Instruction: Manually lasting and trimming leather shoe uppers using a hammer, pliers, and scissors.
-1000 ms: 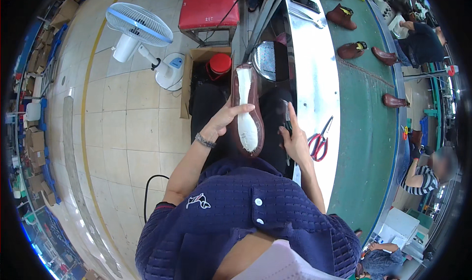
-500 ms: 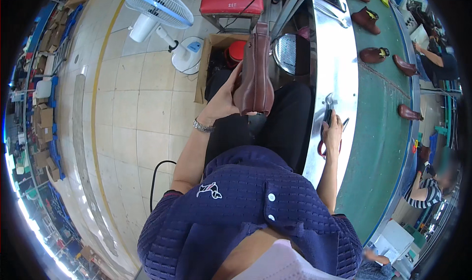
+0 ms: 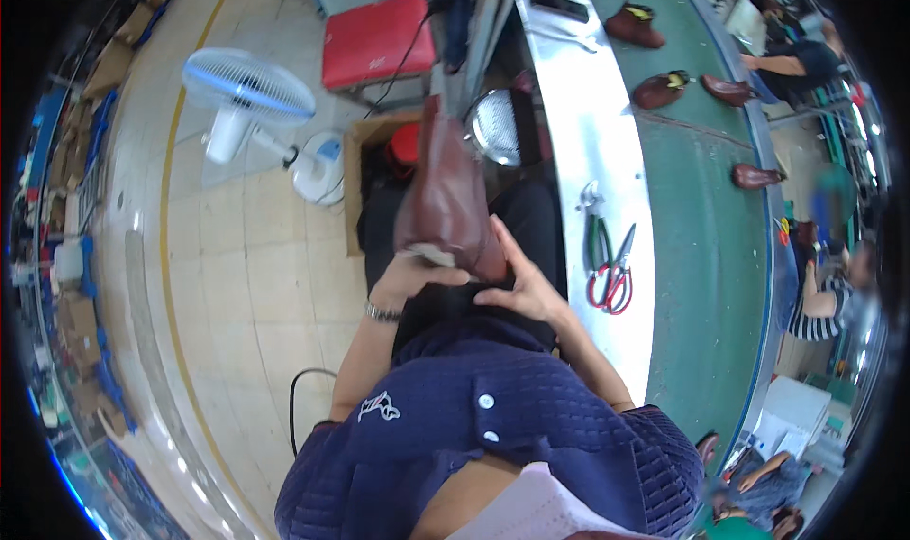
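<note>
A brown leather boot is held over my lap, its narrow shaft pointing away from me and its surface slightly blurred. My left hand, with a metal watch band at the wrist, grips its near end from below, beside a pale patch on the underside. On the right, my right hand meets the boot's near right end, thumb and forefinger on either side of it; the other fingers are partly hidden. Pincers with green and red handles lie on the metal bench beside scissors with red handles.
The shiny metal bench borders a green conveyor belt carrying several brown boots. A phone lies on the bench. To the left stand a fan, red stool and cardboard box. People work beyond the belt.
My right hand has left the tool on the bench and come over to the boot. The boot has turned and moved nearer my lap. The whole view has shifted.
</note>
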